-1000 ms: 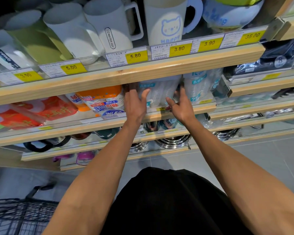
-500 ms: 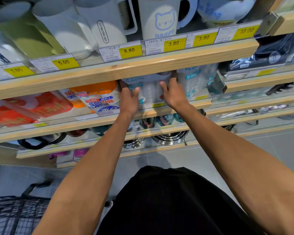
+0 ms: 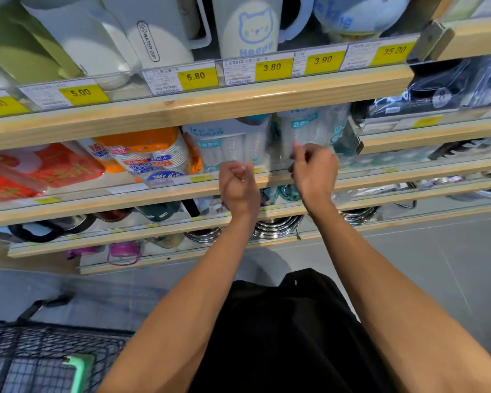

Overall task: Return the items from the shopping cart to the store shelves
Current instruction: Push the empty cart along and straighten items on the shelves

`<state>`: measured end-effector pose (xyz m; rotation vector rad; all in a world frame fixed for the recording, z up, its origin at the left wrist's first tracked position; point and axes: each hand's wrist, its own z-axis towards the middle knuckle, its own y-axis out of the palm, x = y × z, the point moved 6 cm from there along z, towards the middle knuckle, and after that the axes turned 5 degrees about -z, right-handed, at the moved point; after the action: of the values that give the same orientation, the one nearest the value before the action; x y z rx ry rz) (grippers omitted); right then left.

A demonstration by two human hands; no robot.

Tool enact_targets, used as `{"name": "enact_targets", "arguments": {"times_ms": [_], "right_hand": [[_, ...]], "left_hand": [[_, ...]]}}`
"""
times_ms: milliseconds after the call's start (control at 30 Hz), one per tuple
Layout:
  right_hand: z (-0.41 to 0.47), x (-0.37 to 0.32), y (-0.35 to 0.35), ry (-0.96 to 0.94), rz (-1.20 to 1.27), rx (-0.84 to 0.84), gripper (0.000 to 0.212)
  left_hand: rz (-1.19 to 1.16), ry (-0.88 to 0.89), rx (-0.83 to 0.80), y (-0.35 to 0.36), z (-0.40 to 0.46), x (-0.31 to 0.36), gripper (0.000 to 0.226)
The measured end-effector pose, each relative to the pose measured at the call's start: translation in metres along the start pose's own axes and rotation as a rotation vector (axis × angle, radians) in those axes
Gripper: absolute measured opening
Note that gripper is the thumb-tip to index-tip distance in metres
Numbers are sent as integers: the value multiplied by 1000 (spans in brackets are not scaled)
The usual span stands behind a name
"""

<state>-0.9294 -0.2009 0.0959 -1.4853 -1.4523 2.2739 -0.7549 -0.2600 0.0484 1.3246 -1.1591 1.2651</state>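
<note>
On the second shelf (image 3: 267, 181) from the top, under the wooden rail with the yellow price tags (image 3: 272, 68), a clear pack of plastic cups (image 3: 230, 143) with a pale "OHLAYS" header stands upright at the front edge, with a second, similar cup pack (image 3: 312, 131) just beside it on the right and an orange-topped pack of paper cups (image 3: 150, 154) on its left. Both bare hands are raised in front of this shelf edge, close to the packs but holding neither. The left hand (image 3: 238, 185) is at the foot of the OHLAYS pack, its fingers (image 3: 233, 170) curled inward into a loose, empty fist. The right hand (image 3: 313, 171) is before the lower part of the second pack, its fingers (image 3: 298, 148) likewise bent in and gripping nothing; whether a fingertip grazes the wrapper cannot be told through the motion blur. On the top shelf stand pale mugs, one marked "WATER CUP" (image 3: 150, 43) and one with a blue bear (image 3: 253, 26). Red packets (image 3: 40, 171) lie at the far left of the cup shelf, and stainless bowls (image 3: 275, 226) show on a lower shelf. At the bottom left, the dark wire shopping cart (image 3: 40, 355) with a green clip (image 3: 78, 370) stands on the grey floor, well apart from the hands.
</note>
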Motion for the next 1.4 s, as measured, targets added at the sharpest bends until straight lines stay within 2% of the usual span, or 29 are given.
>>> {"name": "enact_targets", "arguments": {"times_ms": [67,133,233,300,367,467,600,700,767,833,933,1000,1067,1167,1233,1400], "right_hand": [[8,19,-30,71,57,131,26],[25,39,-52,115,83,156,17],[50,49,-62,51,14,-9,34],[59,50,-66,2,-48,-158,42],[64,52,-68,-29,-62,-254,44],[75,54,-76,-86,-130,-306,33],[88,51,-79,-192,-154,-367,39],[92,46,-67,-241,-42,-502,49],[100,51,-53,-171,114,-589,68],[112,64,-36,-68,291,-636,79],[110,51,-47,-19,347,-630,60],[109,44,-48,-49,313,-599,58],[107,38,-51,-116,195,-546,68],[103,39,-62,-184,16,-378,51],[101,46,-64,-188,-16,-333,43],[99,52,-37,-154,-49,-485,50]], "left_hand": [[7,38,-132,28,-11,4,13],[115,107,-200,55,-20,13,25],[303,170,-229,88,-23,22,60],[417,114,-216,105,-21,22,67],[484,40,-174,114,-15,22,62],[565,-16,-131,114,-3,26,55],[632,13,-179,103,8,32,50],[781,33,-118,104,4,40,54],[879,8,-50,105,-2,41,55],[872,-9,12,101,-11,41,53],[751,24,105,92,-25,42,50],[662,82,141,89,-29,49,53],[603,126,122,94,-29,58,48],[677,143,38,108,-17,60,45],[708,76,4,114,-8,54,40],[784,-8,-66,105,-5,33,45]]}}
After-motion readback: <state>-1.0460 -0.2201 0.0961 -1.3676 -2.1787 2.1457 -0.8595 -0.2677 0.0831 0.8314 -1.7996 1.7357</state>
